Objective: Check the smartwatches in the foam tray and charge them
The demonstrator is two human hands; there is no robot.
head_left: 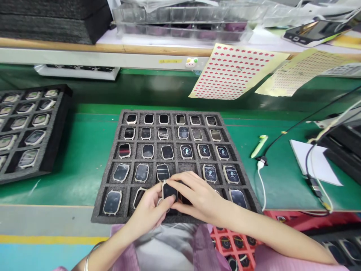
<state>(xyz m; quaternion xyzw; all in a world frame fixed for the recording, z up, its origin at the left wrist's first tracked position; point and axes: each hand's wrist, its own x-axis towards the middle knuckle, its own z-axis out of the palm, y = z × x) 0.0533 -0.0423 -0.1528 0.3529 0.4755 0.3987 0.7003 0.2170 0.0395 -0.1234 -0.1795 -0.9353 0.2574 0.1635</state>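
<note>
Between my two hands is a smartwatch case (170, 191) with a dark screen and a light metal frame, over the near rows of a grey foam tray (106, 180). My left hand (150, 207) grips its left side, thumb near the lower edge. Fingers of my right hand (197, 195) close on it from the top and right. Strapless watch cases sit in the tray's compartments. Several show lit dials, such as the watch (210, 173) beyond my right hand; others are dark, like the watch (112, 202) at the near left. My hands hide part of the nearest row.
Another foam tray of watches (46, 150) stands at the left. To the right lie a green pen (259, 146), a white cable (262, 184) and white paper (317, 162). Sticker sheets (231, 73) hang from the shelf, which holds clear plastic trays (180, 22). Red trays (232, 244) sit below the bench edge.
</note>
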